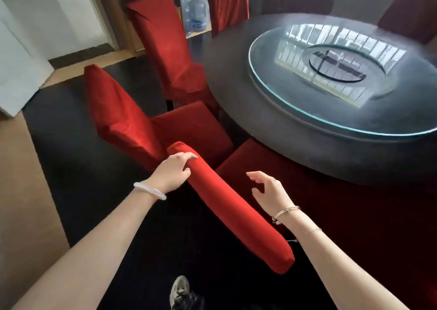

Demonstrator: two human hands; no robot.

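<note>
Head view: chair back top end inside left grip

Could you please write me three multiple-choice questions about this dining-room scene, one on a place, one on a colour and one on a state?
1. Where does the glass turntable lie?
A. on a chair seat
B. on the round dark table
C. on the floor

2. What colour is the bangle on the left wrist?
A. black
B. green
C. white

3. What is the left hand doing?
A. gripping the top of the nearest red chair backrest
B. lying flat on the table
C. holding a water jug

Answers:
1 B, the glass disc rests on the middle of the tabletop.
2 C, the ring above the wrist is milky white.
3 A, its fingers curl over the backrest's far end, while the right hand hovers open beside it.
</note>
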